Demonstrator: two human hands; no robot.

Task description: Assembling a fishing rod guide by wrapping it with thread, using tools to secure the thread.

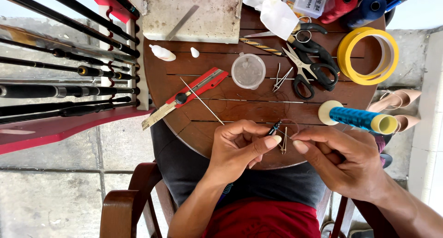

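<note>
You have the thin dark rod tip (275,126), wrapped in blue thread, pinched between thumb and forefinger of your left hand (237,145), held just above the near edge of the round wooden table (184,62) so that it sits steady and close under your eyes. Against it stands a small wire guide (284,141), its feet down by your thumb. Your right hand (344,157) is closed in a fine pinch, thumb against forefinger, seemingly on a thread too thin to make out; it sits just beside the guide, which would keep any wrap taut. The spool of blue thread (357,118) lies on its side just beyond that hand, near enough to feed from. Farther out, the tools lie within arm's reach: the black scissors (311,65), the red utility knife (189,92) with its blade out, a long needle (203,102), a small clear cup (248,71) and a roll of yellow tape (368,56). To your left, dark fishing rods (64,76) rest across a red rack (55,127).
</note>
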